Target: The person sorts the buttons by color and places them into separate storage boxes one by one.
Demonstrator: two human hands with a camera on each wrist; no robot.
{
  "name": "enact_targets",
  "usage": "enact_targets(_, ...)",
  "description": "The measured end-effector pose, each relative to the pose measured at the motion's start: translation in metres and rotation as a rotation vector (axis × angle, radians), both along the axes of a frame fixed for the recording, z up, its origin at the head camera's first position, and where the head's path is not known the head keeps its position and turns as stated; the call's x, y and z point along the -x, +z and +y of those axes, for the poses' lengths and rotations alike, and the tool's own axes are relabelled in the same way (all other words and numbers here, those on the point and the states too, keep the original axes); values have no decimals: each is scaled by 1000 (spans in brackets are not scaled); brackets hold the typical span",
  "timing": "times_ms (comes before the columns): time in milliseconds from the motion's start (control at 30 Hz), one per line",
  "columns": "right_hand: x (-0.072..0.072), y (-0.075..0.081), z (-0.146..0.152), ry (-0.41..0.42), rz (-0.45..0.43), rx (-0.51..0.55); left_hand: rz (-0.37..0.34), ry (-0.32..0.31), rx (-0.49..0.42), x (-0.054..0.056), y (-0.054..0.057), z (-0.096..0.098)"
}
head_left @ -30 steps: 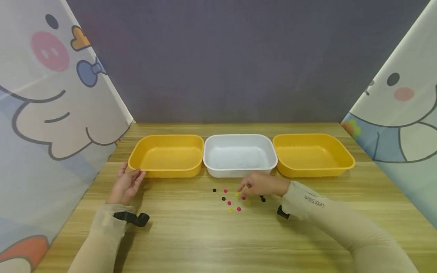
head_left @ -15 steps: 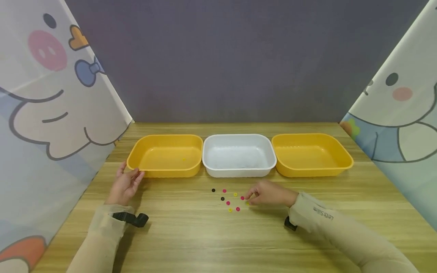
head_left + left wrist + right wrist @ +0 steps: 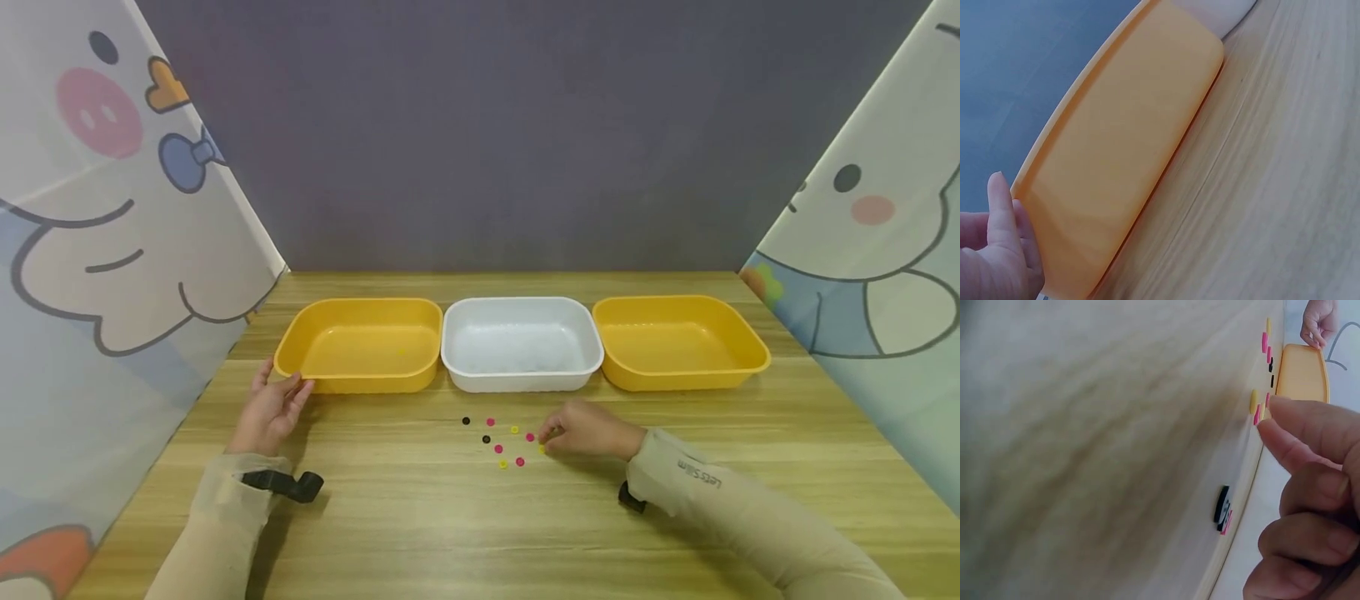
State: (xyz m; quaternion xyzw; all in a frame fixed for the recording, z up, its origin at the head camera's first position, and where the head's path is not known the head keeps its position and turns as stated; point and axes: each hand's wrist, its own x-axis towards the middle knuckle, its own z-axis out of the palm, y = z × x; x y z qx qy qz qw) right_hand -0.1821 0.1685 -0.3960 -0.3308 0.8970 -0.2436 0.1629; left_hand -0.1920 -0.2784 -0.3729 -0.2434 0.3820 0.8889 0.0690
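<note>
Dark grey backdrop [image 3: 525,150] between two cartoon panels [image 3: 82,200]

Head view: the right hand [image 3: 588,429], right of centre, partly hides a yellow disc [image 3: 542,449]; the right sleeve [image 3: 750,508] leaves the bottom edge. Left wrist view: the left hand [image 3: 1000,253] is cropped, lower left. Right wrist view: blurred tabletop [image 3: 1085,456], left.

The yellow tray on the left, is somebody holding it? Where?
Yes, the left hand holds the left yellow tray by its near left corner, with fingers at the rim.
</note>
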Motion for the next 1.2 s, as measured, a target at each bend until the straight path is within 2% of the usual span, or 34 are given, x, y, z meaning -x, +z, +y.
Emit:
enact_targets(300, -4, 4, -11, -40, 41, -112, -3, 10, 10, 0, -1, 1)
enact_targets(500, -5, 5, -15, -29, 76, -167, -18, 6, 24, -2, -3, 1)
enact_targets(633, -4, 6, -17, -34, 60, -171, -3, 3, 29, -1, -1, 2)
enact_targets(967, 0, 11, -20, 22, 75, -175, -3, 10, 34, 2, 3, 3)
enact_targets(1200, 4, 12, -21, 16, -7, -138, -13, 11, 49, 2, 3, 2)
